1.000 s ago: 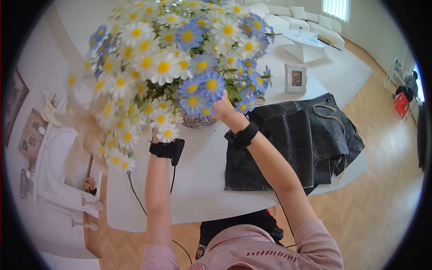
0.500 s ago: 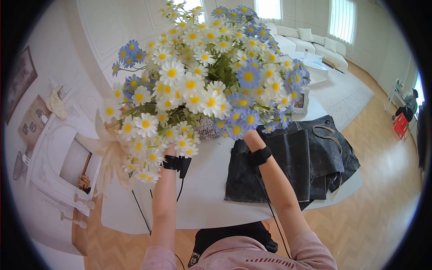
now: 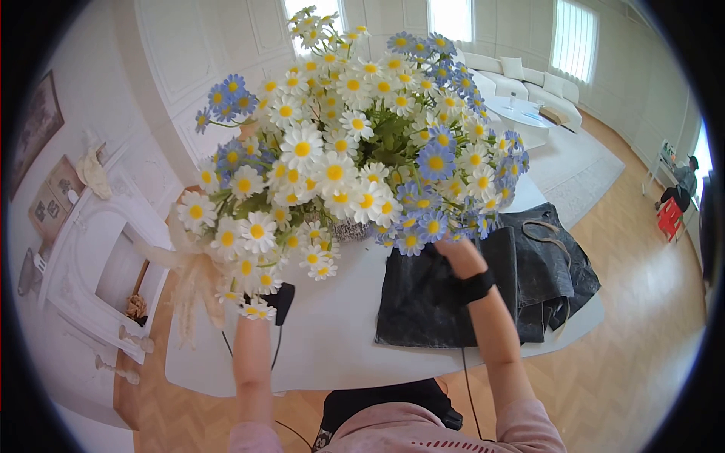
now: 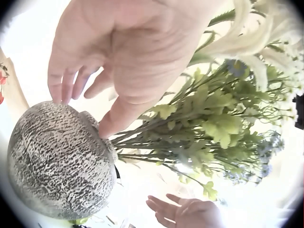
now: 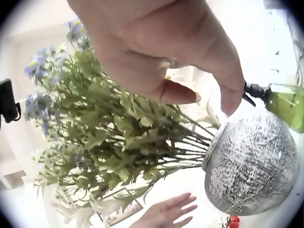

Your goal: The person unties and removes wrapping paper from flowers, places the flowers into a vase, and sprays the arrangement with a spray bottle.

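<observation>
A large bunch of white and blue daisies (image 3: 334, 173) stands in a round, rough grey-and-white vase (image 4: 61, 161). My left hand (image 4: 128, 61) is beside the vase neck, its loosely bent fingers overlapping the rim in the left wrist view. Daisies hide most of it in the head view. My right hand (image 3: 459, 255) is on the other side, under the blue flowers. In the right wrist view its fingers (image 5: 230, 90) bend loosely near the vase rim. Both hands appear spread and away from the stems in the opposite wrist views.
Folded dark aprons or cloth (image 3: 430, 294) lie on the white table (image 3: 325, 325) at the right. A green spray bottle (image 5: 287, 104) stands near the vase. Pale dried plumes (image 3: 198, 291) are at the table's left. Beyond are a sofa (image 3: 491, 72) and red stool (image 3: 669, 217).
The bouquet shows farther right and lower as the head view tilts up. My hands have moved apart and back from the vase, the left lower left, the right to the right.
</observation>
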### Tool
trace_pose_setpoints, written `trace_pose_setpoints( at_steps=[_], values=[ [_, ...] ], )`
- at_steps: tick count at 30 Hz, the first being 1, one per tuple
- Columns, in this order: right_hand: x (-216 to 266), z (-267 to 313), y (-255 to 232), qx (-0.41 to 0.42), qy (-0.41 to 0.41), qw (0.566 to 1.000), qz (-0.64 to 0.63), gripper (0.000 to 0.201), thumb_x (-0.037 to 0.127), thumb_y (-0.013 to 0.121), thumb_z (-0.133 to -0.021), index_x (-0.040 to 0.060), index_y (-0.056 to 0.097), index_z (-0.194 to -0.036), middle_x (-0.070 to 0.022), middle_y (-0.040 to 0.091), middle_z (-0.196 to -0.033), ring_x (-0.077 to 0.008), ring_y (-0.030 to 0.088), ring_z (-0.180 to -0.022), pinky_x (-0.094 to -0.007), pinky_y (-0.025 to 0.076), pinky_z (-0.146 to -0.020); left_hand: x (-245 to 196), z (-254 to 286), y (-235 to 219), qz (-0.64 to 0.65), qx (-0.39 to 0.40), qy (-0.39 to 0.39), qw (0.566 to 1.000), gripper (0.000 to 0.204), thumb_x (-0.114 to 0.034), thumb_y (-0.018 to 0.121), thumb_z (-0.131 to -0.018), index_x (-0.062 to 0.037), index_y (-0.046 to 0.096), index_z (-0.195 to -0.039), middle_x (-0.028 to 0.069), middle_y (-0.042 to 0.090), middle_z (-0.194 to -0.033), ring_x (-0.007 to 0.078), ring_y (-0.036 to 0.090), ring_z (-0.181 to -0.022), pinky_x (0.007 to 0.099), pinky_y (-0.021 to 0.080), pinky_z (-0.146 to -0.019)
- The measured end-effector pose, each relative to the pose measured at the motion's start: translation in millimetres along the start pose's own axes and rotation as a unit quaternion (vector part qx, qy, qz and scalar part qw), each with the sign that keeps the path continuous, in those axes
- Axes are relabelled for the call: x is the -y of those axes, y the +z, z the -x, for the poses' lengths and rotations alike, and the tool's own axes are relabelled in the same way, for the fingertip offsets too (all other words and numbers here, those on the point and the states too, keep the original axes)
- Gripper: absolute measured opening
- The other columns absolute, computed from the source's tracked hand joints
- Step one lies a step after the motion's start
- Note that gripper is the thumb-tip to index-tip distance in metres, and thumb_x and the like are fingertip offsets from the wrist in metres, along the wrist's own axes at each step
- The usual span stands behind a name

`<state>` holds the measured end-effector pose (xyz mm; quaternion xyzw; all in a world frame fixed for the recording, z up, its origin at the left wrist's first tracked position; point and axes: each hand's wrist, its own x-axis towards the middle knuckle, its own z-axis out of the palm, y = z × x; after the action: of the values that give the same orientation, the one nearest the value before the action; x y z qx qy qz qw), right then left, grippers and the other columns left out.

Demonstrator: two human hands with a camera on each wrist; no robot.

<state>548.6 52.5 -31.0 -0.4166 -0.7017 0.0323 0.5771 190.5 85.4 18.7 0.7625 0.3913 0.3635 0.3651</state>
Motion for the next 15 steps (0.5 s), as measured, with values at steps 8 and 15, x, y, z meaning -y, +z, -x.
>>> trace_pose_setpoints(
  at_steps=[8, 15],
  values=[
    [-51.8, -36.8, -79.0, 0.051, -0.062, 0.985, 0.154, 0.028, 0.011, 0.061, -0.069, 0.003, 0.058, -0.096, -0.0158, 0.06, -0.088, -0.0339, 0.056, -0.078, -0.0384, 0.045, -0.07, -12.5, 72.4, -3.1, -0.232, 0.064, -0.087, 0.967, 0.029, -0.003, 0.056, -0.079, -0.005, 0.054, -0.108, -0.0007, 0.053, -0.078, 0.0032, 0.048, -0.064, 0.0181, 0.04, -0.056],
    [-130.7, -92.8, -89.6, 0.282, -0.001, 0.926, 0.252, 0.028, 0.006, 0.06, -0.066, 0.0049, 0.059, -0.094, -0.0147, 0.061, -0.092, -0.0321, 0.058, -0.072, -0.0376, 0.047, -0.063, -79.9, 126.8, 38.5, -0.077, 0.146, -0.113, 0.98, 0.026, -0.007, 0.06, -0.077, -0.0043, 0.056, -0.103, 0.0004, 0.049, -0.063, 0.0042, 0.042, -0.049, 0.0203, 0.035, -0.045]
  ],
)
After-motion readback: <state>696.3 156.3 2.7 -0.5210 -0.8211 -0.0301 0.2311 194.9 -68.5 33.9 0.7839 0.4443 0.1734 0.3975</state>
